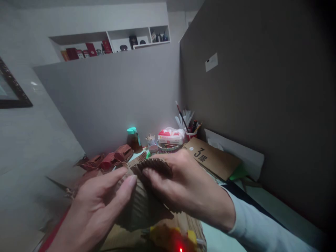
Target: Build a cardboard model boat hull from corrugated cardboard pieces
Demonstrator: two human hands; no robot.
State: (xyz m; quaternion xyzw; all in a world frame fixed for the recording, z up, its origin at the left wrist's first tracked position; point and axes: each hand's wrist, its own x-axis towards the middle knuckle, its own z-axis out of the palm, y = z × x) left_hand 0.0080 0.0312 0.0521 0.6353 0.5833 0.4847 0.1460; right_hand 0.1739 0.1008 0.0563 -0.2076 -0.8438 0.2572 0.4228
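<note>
A curved piece of brown corrugated cardboard [140, 206], its ridges showing, is held between my two hands. My left hand [101, 199] pinches its left side, thumb on the near face. Gripping the upper right edge, my right hand [183, 185] has its thumb inside the curve, while its other fingers are mostly hidden behind. Below the cardboard lies a yellow tool with a glowing red light [164, 233], partly cut off by the frame's bottom; it looks like a glue gun. It rests on a wooden board [190, 224].
Reddish-brown cardboard models [112, 161] stand at the left. Behind are a jar with a turquoise lid [133, 141], a tissue pack [171, 135] and a pen cup [191, 134]. Flat cardboard [217, 159] lies right. Grey panels [118, 98] bound the table.
</note>
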